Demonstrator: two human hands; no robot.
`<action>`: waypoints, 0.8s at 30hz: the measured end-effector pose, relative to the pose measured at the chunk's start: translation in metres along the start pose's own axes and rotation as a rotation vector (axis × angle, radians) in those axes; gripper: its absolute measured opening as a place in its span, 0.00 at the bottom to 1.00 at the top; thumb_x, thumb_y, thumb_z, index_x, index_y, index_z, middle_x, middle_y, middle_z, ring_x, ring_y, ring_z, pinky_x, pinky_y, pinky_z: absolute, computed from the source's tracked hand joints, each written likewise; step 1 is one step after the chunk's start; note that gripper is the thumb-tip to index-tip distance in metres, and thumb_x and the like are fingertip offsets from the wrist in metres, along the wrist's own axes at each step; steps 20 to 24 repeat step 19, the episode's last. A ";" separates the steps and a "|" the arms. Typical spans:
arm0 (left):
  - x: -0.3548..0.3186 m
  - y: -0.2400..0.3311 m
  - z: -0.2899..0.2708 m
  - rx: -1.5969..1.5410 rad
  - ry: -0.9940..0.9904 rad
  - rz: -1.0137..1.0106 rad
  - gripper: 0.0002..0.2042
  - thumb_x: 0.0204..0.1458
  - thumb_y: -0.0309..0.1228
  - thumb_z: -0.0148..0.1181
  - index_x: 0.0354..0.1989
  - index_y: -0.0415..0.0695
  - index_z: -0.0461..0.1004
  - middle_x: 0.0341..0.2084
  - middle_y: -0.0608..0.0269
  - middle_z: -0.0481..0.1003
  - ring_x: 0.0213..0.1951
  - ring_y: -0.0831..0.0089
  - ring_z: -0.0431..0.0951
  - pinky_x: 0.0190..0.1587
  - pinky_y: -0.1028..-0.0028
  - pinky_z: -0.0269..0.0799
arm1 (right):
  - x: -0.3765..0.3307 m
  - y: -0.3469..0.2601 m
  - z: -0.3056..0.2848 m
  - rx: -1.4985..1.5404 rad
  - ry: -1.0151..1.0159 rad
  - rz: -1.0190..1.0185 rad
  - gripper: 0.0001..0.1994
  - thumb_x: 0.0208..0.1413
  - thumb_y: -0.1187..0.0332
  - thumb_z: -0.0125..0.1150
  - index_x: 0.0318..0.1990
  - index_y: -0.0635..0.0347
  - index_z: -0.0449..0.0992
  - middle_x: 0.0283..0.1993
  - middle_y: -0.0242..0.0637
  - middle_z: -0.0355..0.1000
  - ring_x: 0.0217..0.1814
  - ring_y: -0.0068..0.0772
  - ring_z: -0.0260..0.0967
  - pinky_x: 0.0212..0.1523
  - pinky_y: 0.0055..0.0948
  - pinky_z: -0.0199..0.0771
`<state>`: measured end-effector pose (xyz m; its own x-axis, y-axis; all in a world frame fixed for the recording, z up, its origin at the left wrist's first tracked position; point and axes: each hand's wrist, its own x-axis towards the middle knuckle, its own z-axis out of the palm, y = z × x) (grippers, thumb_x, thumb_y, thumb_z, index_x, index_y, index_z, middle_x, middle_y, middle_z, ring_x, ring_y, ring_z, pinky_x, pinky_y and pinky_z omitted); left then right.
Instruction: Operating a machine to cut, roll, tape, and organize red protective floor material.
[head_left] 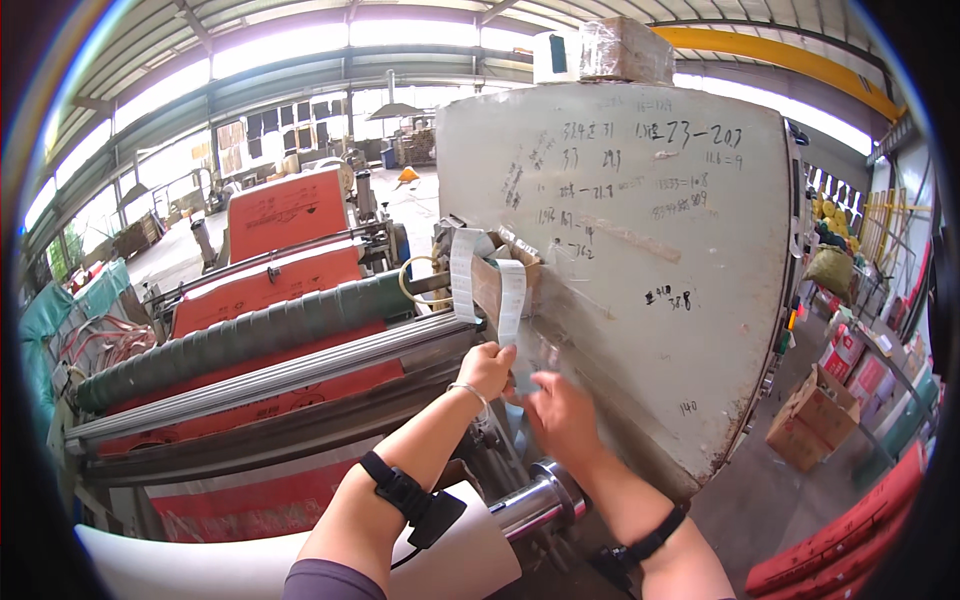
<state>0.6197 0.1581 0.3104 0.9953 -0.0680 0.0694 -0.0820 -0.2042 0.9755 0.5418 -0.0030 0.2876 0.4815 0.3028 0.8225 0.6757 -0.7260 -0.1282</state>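
My left hand (485, 371) is closed, its fingers pinching a long pale strip of labels (511, 300) that hangs over a small open cardboard box (535, 270). Another length of label strip (463, 275) hangs to its left, apart from my fingers. Just below and to the right, my right hand (562, 412) is close to the lower part of the strip. Motion smears its fingertips, so I cannot make out their grip. Both forearms wear black straps; the left one carries a small black device.
A grey cabinet (620, 220) with handwriting rises ahead. On the left, red printed sheeting (290, 215) runs over a machine with a green roller (250, 325). A white roll (300, 560) on a metal shaft (545, 497) lies below my arms. Cardboard boxes (812, 418) stand at right.
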 end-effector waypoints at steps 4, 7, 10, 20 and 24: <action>-0.039 -0.004 -0.035 0.152 0.131 0.199 0.19 0.56 0.44 0.60 0.33 0.36 0.74 0.25 0.54 0.78 0.26 0.69 0.81 0.31 0.70 0.76 | -0.083 -0.059 -0.027 0.434 -0.217 -0.148 0.07 0.50 0.73 0.64 0.37 0.59 0.77 0.45 0.41 0.75 0.42 0.44 0.76 0.40 0.36 0.78; -0.105 -0.008 -0.072 0.493 -0.340 0.306 0.19 0.54 0.43 0.62 0.44 0.39 0.74 0.38 0.55 0.79 0.37 0.65 0.81 0.41 0.68 0.76 | -0.186 -0.076 -0.059 0.573 -0.265 0.015 0.08 0.55 0.70 0.63 0.41 0.61 0.77 0.44 0.49 0.73 0.34 0.47 0.74 0.38 0.41 0.77; -0.200 -0.011 -0.115 0.622 -0.549 0.320 0.24 0.54 0.41 0.63 0.55 0.41 0.70 0.48 0.53 0.76 0.47 0.59 0.78 0.51 0.65 0.74 | -0.228 -0.073 -0.083 0.280 -0.353 0.200 0.24 0.53 0.66 0.65 0.57 0.55 0.66 0.55 0.51 0.64 0.55 0.54 0.64 0.53 0.48 0.70; -0.389 -0.028 -0.137 1.068 0.030 0.401 0.34 0.43 0.43 0.67 0.60 0.43 0.67 0.59 0.50 0.67 0.62 0.50 0.64 0.64 0.53 0.56 | -0.306 -0.029 0.071 0.457 -0.749 0.919 0.32 0.54 0.61 0.65 0.65 0.49 0.60 0.65 0.50 0.58 0.48 0.41 0.74 0.45 0.39 0.76; -0.389 -0.028 -0.137 1.068 0.030 0.401 0.34 0.43 0.43 0.67 0.60 0.43 0.67 0.59 0.50 0.67 0.62 0.50 0.64 0.64 0.53 0.56 | -0.306 -0.029 0.071 0.457 -0.749 0.919 0.32 0.54 0.61 0.65 0.65 0.49 0.60 0.65 0.50 0.58 0.48 0.41 0.74 0.45 0.39 0.76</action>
